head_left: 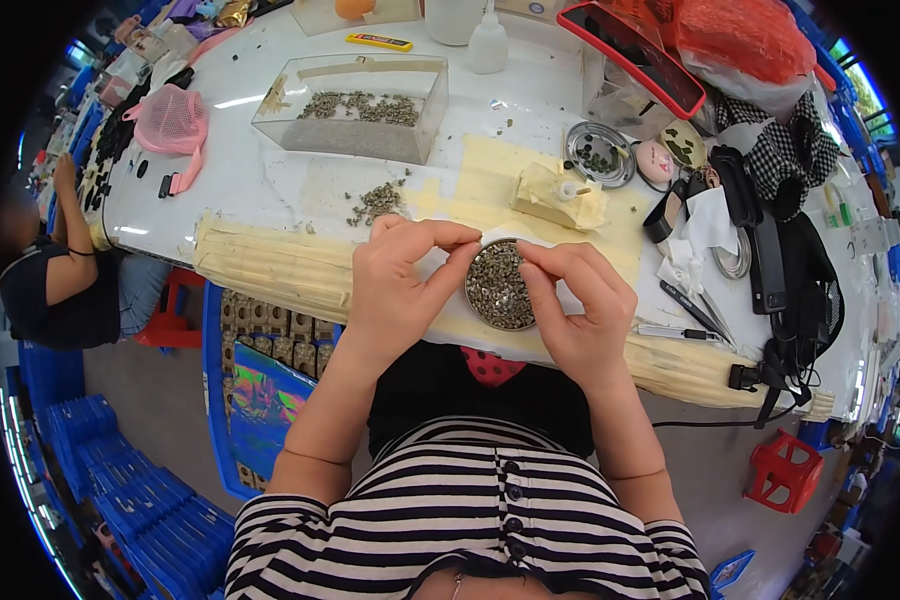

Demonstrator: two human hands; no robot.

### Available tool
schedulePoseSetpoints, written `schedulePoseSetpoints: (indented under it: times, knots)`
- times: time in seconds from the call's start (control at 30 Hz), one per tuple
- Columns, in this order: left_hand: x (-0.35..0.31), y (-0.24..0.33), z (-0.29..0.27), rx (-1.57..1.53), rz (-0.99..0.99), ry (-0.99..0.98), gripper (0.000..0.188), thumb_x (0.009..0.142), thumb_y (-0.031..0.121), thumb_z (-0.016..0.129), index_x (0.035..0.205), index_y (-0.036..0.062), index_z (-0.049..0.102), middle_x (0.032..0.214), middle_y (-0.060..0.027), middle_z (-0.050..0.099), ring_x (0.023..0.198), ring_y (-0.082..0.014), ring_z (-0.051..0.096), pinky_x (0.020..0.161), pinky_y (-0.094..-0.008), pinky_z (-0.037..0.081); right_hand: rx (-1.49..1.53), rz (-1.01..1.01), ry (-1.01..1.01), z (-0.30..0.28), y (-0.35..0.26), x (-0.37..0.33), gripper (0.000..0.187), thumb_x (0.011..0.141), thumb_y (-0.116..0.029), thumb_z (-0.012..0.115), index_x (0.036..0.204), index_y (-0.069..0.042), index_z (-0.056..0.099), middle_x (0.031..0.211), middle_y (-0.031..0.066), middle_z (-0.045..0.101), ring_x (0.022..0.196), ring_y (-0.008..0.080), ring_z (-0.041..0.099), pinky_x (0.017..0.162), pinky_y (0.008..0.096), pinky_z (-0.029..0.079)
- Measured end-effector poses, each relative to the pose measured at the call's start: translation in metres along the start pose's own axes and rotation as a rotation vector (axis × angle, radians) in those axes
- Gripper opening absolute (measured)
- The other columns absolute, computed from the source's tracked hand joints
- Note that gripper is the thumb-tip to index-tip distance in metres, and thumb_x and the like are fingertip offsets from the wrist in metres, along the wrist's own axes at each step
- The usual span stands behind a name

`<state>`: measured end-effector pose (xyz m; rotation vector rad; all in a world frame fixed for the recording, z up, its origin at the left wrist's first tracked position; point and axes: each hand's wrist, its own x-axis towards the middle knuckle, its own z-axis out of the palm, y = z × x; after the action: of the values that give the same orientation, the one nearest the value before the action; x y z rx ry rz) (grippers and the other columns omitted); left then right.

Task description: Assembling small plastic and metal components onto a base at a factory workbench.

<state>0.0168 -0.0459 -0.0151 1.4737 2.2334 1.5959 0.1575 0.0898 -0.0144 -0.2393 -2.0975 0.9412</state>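
Small metal pieces (500,290) fill the round dish (501,328), whose rim likely stops them scattering, while left hand (395,285) and right hand (584,305) pinch narrowly at its upper left and right, holding what I cannot tell.

We see the left hand (395,285) pinching thumb to forefinger at 11 o'clock on a round dish (468,293) of small metal parts (500,287), while the right hand (592,308) brings its fingertips together at 1 o'clock. From that dish, we find a loose pile of parts (378,203) at 10 o'clock, a clear rectangular tray (345,142) at 11, a squeeze bottle (487,46) at 12 and a yellowish block (558,200) at 1.
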Motion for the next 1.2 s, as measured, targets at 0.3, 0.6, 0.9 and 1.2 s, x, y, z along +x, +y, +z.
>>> schedulePoseSetpoints:
  times: [0.3, 0.6, 0.9, 1.2]
  knots:
    - [-0.002, 0.015, 0.013, -0.387, -0.134, -0.026, 0.017, 0.081, -0.009, 0.071, 0.097, -0.0027, 0.072, 0.092, -0.0096, 0.073, 0.083, -0.0125, 0.065, 0.077, -0.0250, 0.049, 0.041, -0.007, 0.007, 0.001, -0.003, -0.002, 0.026, 0.080, 0.006, 0.073, 0.105, -0.001, 0.074, 0.086, 0.0114, 0.069, 0.072, 0.0214, 0.068, 0.062, 0.0295, 0.054]
    - [0.003, 0.018, 0.020, -0.223, 0.057, 0.051, 0.018, 0.076, -0.005, 0.074, 0.092, 0.0035, 0.074, 0.086, -0.0064, 0.072, 0.077, -0.0174, 0.066, 0.074, -0.0289, 0.048, 0.100, 0.025, 0.020, -0.004, -0.002, -0.001, 0.016, 0.081, 0.004, 0.073, 0.097, 0.001, 0.073, 0.084, 0.0106, 0.069, 0.071, 0.0187, 0.066, 0.063, 0.0271, 0.052]
    - [0.008, 0.022, 0.021, -0.087, 0.307, 0.043, 0.018, 0.075, 0.001, 0.079, 0.092, 0.0064, 0.075, 0.083, -0.0024, 0.071, 0.074, -0.0163, 0.065, 0.071, -0.0299, 0.041, 0.636, 0.493, -0.072, -0.011, 0.002, -0.007, 0.007, 0.091, -0.004, 0.068, 0.093, 0.003, 0.067, 0.085, 0.0037, 0.068, 0.076, 0.0086, 0.063, 0.072, 0.0235, 0.050]
    - [0.005, 0.020, 0.029, -0.096, 0.305, 0.071, 0.019, 0.076, 0.002, 0.079, 0.094, 0.0059, 0.074, 0.086, -0.0024, 0.072, 0.074, -0.0163, 0.065, 0.072, -0.0296, 0.040, 0.670, 0.507, -0.049, -0.013, 0.002, -0.007, 0.007, 0.092, -0.004, 0.066, 0.093, 0.003, 0.065, 0.084, 0.0024, 0.066, 0.076, 0.0072, 0.061, 0.071, 0.0225, 0.049]
